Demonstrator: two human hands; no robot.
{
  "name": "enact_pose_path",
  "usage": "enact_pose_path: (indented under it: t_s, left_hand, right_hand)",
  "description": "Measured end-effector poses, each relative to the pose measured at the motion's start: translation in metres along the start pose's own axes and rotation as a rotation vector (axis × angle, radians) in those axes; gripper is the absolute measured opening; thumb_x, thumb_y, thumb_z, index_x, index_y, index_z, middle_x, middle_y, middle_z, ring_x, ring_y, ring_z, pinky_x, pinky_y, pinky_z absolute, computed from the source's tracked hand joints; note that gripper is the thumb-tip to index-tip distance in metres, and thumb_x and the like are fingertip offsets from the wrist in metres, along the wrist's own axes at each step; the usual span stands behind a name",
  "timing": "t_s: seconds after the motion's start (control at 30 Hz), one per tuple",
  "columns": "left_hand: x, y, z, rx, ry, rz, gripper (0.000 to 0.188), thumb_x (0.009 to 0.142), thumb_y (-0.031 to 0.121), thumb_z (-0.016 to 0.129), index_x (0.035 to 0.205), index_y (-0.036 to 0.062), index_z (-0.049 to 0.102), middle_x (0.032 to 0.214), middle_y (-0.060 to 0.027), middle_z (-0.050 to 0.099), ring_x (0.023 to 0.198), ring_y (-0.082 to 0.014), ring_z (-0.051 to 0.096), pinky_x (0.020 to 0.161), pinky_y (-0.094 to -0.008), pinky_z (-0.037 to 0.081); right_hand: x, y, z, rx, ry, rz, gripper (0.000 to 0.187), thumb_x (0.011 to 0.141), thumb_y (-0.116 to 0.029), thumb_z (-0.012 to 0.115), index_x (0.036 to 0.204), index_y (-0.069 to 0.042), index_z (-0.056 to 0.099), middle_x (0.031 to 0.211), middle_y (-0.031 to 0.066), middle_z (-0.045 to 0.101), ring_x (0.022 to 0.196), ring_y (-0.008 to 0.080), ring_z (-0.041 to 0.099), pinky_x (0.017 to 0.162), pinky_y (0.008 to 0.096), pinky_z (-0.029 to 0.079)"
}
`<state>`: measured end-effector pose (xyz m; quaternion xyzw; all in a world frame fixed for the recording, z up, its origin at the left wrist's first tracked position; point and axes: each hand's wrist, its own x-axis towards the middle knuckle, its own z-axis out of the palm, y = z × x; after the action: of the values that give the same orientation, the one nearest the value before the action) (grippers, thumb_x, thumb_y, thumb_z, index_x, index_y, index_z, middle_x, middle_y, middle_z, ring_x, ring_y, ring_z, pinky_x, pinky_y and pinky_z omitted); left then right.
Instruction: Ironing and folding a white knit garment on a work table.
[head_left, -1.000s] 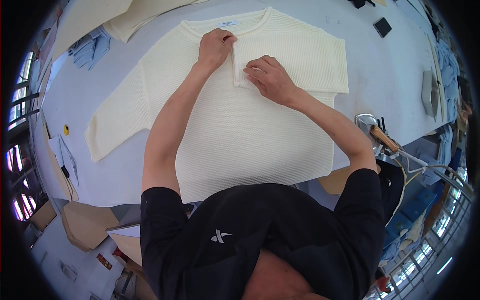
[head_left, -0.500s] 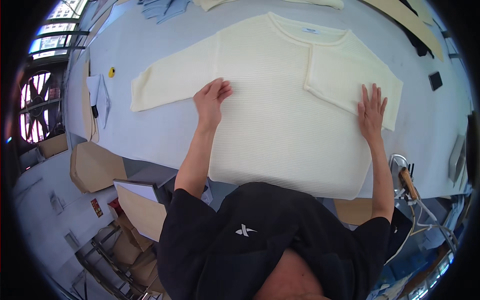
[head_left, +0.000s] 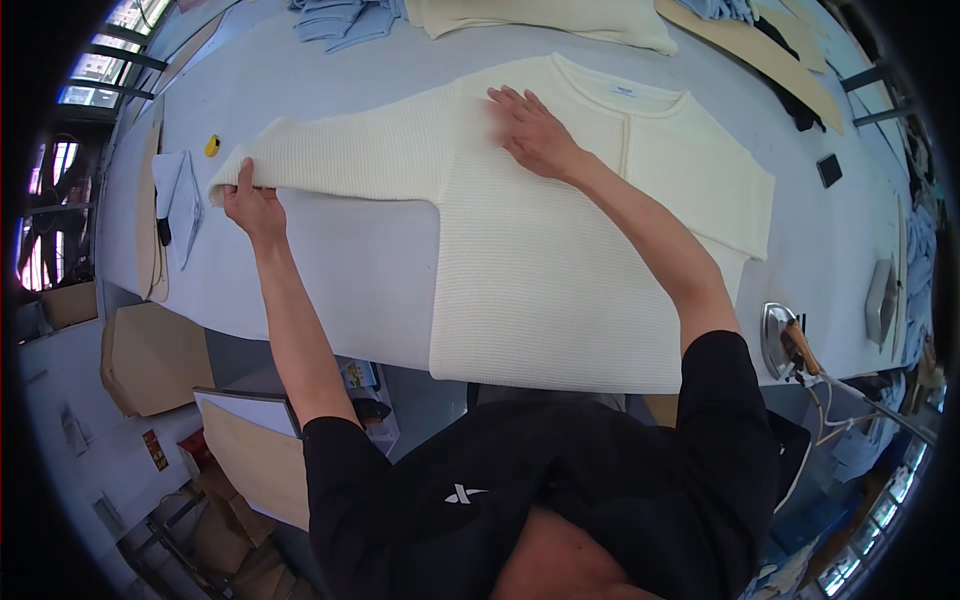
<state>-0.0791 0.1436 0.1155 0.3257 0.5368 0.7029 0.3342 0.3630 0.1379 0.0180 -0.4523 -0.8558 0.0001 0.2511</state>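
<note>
A cream ribbed sweater (head_left: 560, 260) lies spread on the pale table, its neckline toward the far edge. Its right-hand sleeve is folded in across the body. The other sleeve (head_left: 350, 150) stretches out to the left. At that sleeve's cuff, my left hand (head_left: 255, 205) grips the knit, thumb on top and fingers beneath. My right hand (head_left: 535, 135) reaches across the body and rests over the upper chest near the left shoulder, fingers extended and partly blurred. Nothing is held in it.
An iron (head_left: 780, 342) with a wooden handle stands at the right front edge, its hose trailing right. Folded blue garments (head_left: 345, 22) and another cream knit (head_left: 545, 18) lie at the back. A yellow tape measure (head_left: 212, 146) sits left; a dark flat object (head_left: 829, 171) lies right.
My left hand has moved left from the sweater's side to the sleeve cuff and taken hold of it. My right hand has left the folded sleeve and crossed to the left shoulder area.
</note>
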Motion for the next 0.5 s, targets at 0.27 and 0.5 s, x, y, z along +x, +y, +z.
enact_pose_path:
  t_s: [0.27,0.5]
  left_hand:
    - [-0.147,-0.004,0.125,0.825,-0.671,0.680,0.032,0.089,0.007,0.070,0.119,0.0018,0.062,0.118,-0.0132,0.068,0.105,-0.0284,0.066,0.092,-0.0366,0.054]
    - [-0.214,-0.091,0.131,0.869,-1.252,0.735,0.045,0.083,0.008,0.074,0.125,0.0046,0.058,0.150,-0.0126,0.048,0.145,-0.0314,0.038,0.118,-0.0437,0.034]
  right_hand:
    - [0.005,-0.038,-0.034,1.170,0.020,0.691,0.058,0.108,-0.043,0.037,0.129,0.007,0.058,0.117,0.0190,0.068,0.097,0.0295,0.070,0.089,0.0369,0.058]
    - [-0.075,0.015,-0.072,1.346,0.202,1.328,0.076,0.101,-0.056,0.046,0.136,0.011,0.051,0.119,0.0258,0.065,0.095,0.0290,0.070,0.083,0.0364,0.060]
